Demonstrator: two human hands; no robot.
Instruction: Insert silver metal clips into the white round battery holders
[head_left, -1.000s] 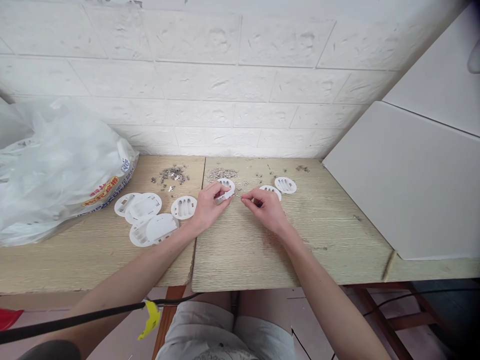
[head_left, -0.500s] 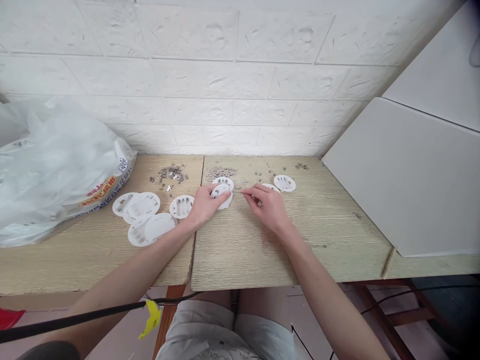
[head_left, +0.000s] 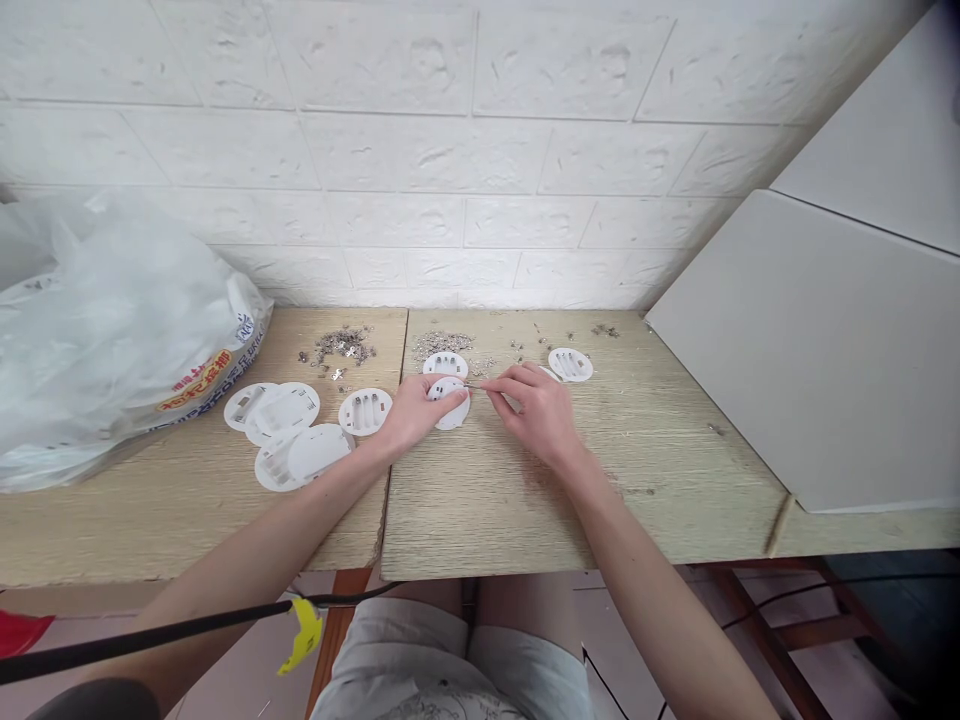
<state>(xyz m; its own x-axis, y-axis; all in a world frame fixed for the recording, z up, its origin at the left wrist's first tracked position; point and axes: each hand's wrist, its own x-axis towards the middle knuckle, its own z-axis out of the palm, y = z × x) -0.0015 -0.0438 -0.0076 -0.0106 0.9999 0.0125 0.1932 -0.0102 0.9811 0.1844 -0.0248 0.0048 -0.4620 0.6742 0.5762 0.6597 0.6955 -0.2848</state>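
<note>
My left hand grips a round white plastic battery case by its left side, thumb across its face. The case is held tilted over the table, its face marked by small dark slots. From the right, my right hand pinches a thin metal tool, whose tip meets the upper right edge of the case. Whether it is a pair of tweezers is too small to tell. Just behind lies another white battery case with metal contacts in its slots. A further case is partly hidden behind my right hand.
Small metal contacts lie in a pile at the left and a second pile near the wall. White cases are spread left, some stacked; one lies right. A plastic bag and a white panel flank the table.
The held battery case has turned so more of its face shows, and it sits slightly lower and further right. The thin tool's tip now touches its edge. Both hands have shifted only slightly.
</note>
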